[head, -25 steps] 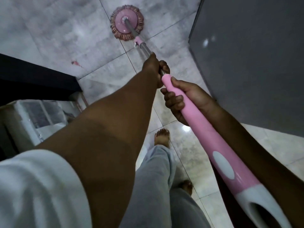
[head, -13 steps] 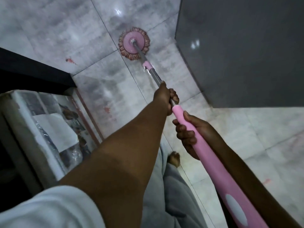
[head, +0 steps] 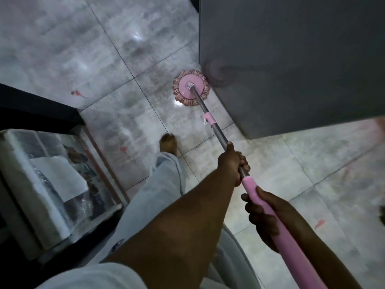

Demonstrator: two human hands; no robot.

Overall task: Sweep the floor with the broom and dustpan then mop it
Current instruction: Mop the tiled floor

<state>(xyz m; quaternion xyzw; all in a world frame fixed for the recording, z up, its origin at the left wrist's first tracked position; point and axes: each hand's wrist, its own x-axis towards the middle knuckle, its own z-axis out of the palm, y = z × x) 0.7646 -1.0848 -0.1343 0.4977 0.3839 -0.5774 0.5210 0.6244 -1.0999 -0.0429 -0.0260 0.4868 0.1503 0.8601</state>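
Clearly mopping is in hand: the mop (head: 190, 88) head lies flat on the floor (head: 116, 59), touching the grey cabinet (head: 291, 59) corner. Left hand (head: 232, 163) and right hand (head: 264, 217) each wrap their grip tight round its handle. Next, probably, a pull away from the cabinet.

The floor (head: 129, 51) is pale grey marbled tile with thin dark joints, glossy, with a few small reddish marks. The round pink mop head (head: 191, 87) rests flat on it, its fringe touching the corner of a dark grey cabinet (head: 291, 59) that stands on the tiles. A bare foot (head: 168, 143) stands nearby, left of the mop.
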